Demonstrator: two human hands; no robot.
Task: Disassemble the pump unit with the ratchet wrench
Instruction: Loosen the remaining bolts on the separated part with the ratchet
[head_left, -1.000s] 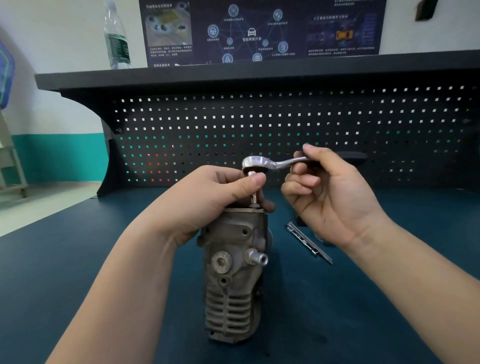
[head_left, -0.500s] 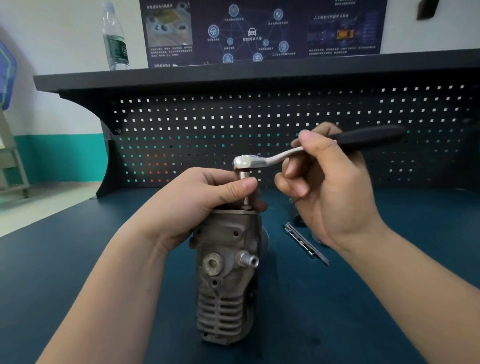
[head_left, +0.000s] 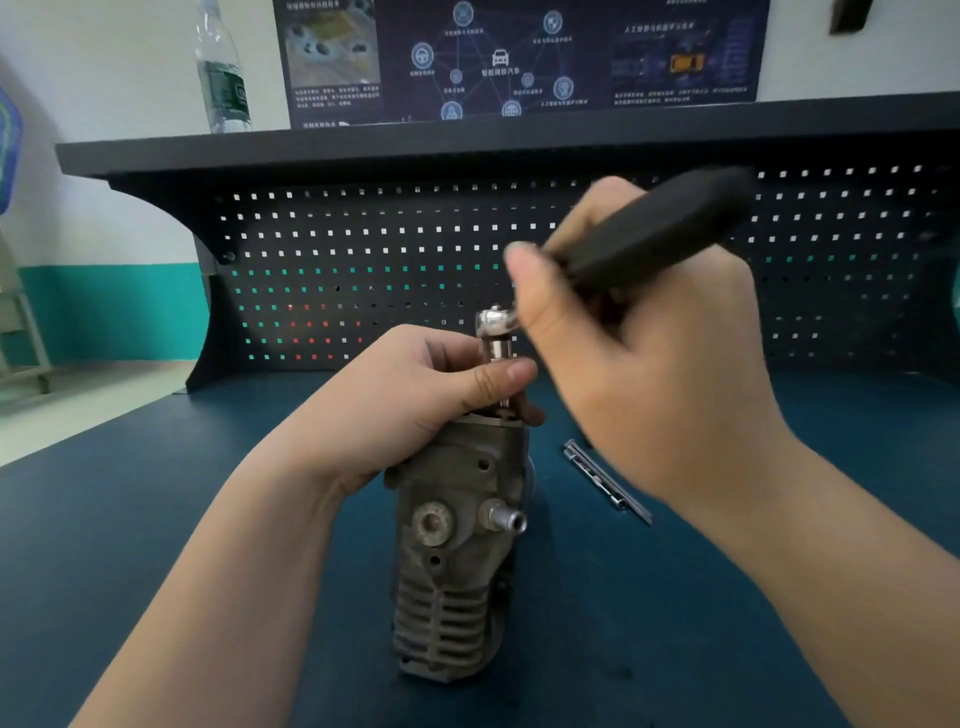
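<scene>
The grey cast-metal pump unit (head_left: 457, 561) stands upright mid-way along the dark blue bench top (head_left: 130, 545), toward its near edge. The left hand (head_left: 415, 400) curls round its top, thumb against the socket. The right hand (head_left: 639, 374) grips the black-handled chrome ratchet wrench (head_left: 649, 234), its head seated atop the pump. A slim metal bar (head_left: 605, 480) lies just right.

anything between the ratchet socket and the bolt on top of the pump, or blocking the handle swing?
Nothing visible. The chrome ratchet wrench sits socket-down on the top of the grey ribbed metal pump unit; the left hand pinches the socket beside it. The right hand grips the black handle, with open air around it.
</scene>
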